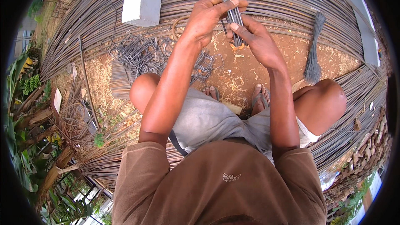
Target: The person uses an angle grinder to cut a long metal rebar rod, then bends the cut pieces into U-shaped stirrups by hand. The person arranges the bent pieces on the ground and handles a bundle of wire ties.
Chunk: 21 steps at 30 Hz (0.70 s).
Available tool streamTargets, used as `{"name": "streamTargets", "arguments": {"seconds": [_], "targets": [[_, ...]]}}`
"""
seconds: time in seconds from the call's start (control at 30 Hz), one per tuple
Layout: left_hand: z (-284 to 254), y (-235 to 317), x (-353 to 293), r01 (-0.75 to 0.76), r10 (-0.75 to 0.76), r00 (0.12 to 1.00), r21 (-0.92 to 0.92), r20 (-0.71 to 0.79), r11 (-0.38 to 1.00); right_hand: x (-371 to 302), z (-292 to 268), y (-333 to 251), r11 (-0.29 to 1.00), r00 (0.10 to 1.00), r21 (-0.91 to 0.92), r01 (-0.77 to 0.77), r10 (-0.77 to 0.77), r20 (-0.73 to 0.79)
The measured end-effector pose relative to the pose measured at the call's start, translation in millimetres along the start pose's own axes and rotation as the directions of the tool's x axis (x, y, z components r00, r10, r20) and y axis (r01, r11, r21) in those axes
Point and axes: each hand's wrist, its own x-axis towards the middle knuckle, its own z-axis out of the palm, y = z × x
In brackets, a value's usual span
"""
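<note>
At the top centre of the frame, a small bundle of bent metal rods (234,15) sits between both hands. The left hand (205,21) pinches its upper part, thumb across the front; the right hand (261,41) pinches its lower part between thumb and fingers. A pile of bent rods (139,56) lies left of centre, a bunch of thin wire (315,52) at upper right, a pale block (143,0) at upper left.
</note>
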Motion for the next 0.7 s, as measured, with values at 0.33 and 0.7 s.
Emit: {"name": "streamTargets", "arguments": {"seconds": [0.33, 0.7], "targets": [[-82, 28, -25, -0.203, 0.188, 0.977, -0.164, -0.102, 0.965, 33, 44, 16, 0.969, 0.857, -0.061, 0.239, -0.24, -0.456], [-133, 62, -37, -0.222, 0.19, 0.975, -0.453, -0.116, 0.863, 59, 174, 256, 0.788, 0.959, -0.563, -0.248, 0.119, -0.256]]}}
